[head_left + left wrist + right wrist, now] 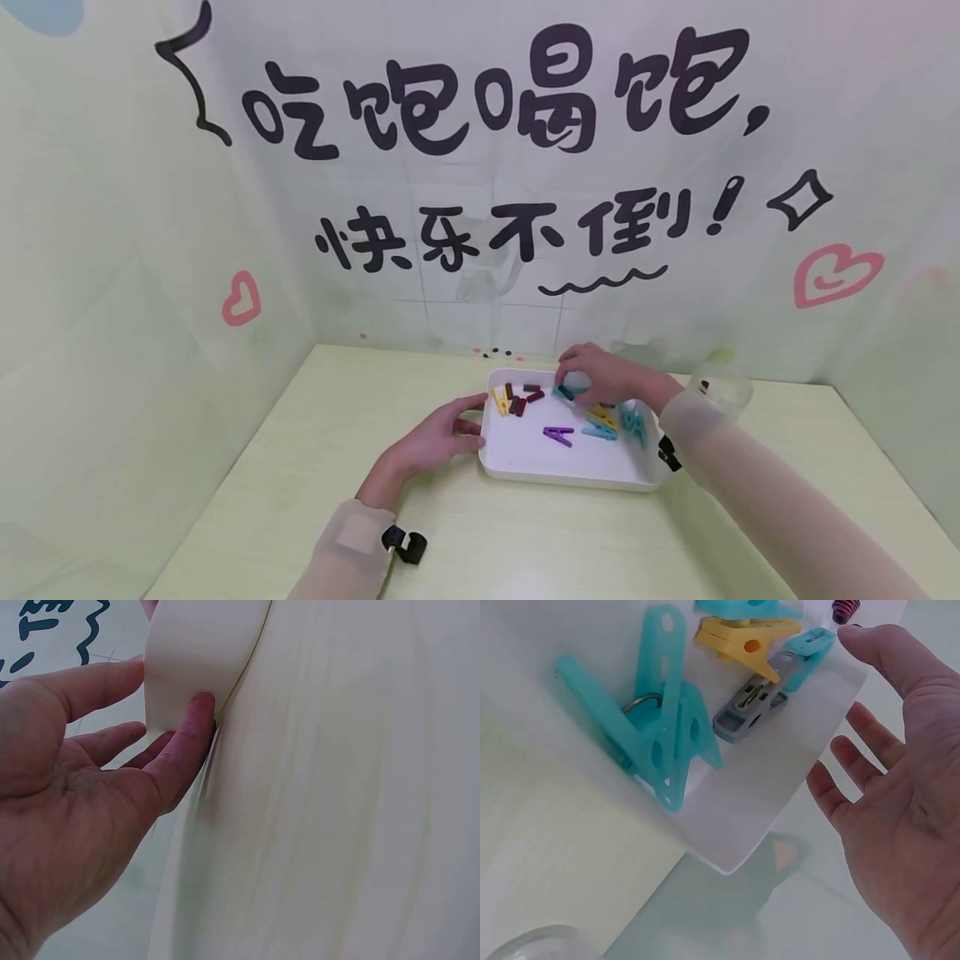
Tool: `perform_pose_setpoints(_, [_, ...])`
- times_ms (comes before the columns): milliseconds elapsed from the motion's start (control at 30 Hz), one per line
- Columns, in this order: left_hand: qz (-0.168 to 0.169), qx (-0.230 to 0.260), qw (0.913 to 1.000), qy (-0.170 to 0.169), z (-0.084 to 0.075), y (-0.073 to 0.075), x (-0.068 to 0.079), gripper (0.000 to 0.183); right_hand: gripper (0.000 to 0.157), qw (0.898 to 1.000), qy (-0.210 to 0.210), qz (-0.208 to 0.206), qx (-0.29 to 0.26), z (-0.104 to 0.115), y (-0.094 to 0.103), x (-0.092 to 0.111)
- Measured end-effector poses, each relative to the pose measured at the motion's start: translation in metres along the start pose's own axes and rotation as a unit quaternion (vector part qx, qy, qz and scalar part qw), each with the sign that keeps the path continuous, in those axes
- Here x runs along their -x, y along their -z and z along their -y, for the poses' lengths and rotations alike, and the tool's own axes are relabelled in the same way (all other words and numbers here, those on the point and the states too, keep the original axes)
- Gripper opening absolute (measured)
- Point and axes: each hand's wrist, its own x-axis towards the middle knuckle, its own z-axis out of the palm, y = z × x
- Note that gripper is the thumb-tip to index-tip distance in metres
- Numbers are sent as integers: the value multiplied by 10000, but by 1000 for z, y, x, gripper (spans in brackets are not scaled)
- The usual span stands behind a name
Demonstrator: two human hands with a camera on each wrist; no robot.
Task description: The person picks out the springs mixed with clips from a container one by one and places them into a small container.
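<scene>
Left hand (433, 435) is touching the white tray (525, 460), fingers loosely extended, likely steadying it; right hand (609, 375) is hovering by the far rim (525, 372), can't tell if pinching.

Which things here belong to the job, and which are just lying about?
Likely the job's:
white tray, touched by the left hand
teal clips
yellow clips
purple clip
grey clip
small dark pieces in the tray

Likely just about:
clear container right of the tray, untouched; its role is unclear
printed sheet behind
</scene>
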Motion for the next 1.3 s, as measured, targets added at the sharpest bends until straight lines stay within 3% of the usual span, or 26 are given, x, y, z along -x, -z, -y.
perform_pose_setpoints(533, [-36, 23, 10000, -56, 4, 0, 0, 71, 32, 9954, 136, -530, -791, 2, 15, 30])
perform_pose_setpoints(967, [-98, -74, 9999, -47, 1, 0, -4, 71, 43, 9886, 291, -903, -1166, 0, 20, 52])
perform_pose_setpoints(1300, [-67, 2, 10000, -73, 4, -1, -5, 72, 33, 9846, 411, -1134, -1269, -12, 18, 70])
